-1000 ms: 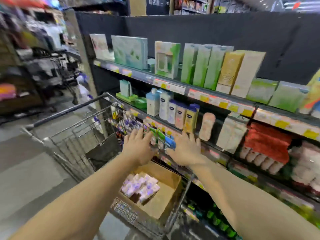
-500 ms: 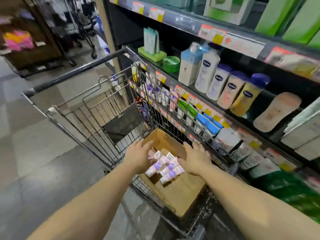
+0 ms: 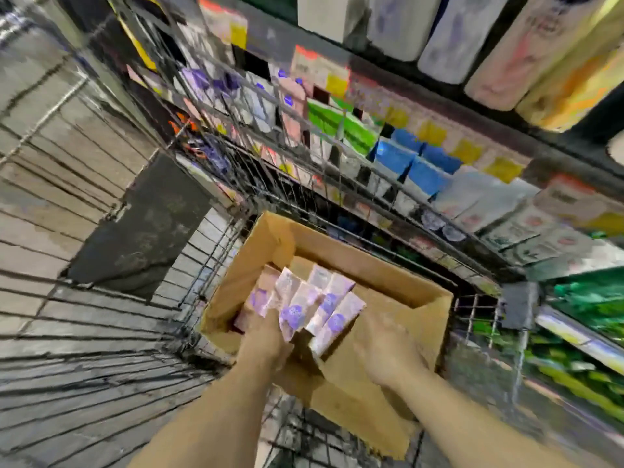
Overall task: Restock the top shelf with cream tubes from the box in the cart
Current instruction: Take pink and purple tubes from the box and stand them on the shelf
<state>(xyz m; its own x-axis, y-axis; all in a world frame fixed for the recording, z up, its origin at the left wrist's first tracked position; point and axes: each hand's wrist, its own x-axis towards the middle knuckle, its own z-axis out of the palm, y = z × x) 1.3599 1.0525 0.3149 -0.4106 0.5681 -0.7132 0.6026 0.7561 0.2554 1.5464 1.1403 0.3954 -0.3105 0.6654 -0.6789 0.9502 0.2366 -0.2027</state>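
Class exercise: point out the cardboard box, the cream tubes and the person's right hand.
cardboard box [image 3: 381, 276]: head view, inner back wall.
cream tubes [image 3: 305, 304]: head view, middle tube's purple label.
right hand [image 3: 388, 349]: head view, back of the hand.

Both hands now sit lower in the box [image 3: 398, 285] than half a second ago: the left hand [image 3: 266, 336] reaches among the cream tubes [image 3: 304, 305] at frame centre, the right hand [image 3: 385, 349] beside them.

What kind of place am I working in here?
Most likely a shop aisle: a wire shopping cart, shelves edged with price tags, rows of lotion bottles, and a cardboard box of cream tubes.
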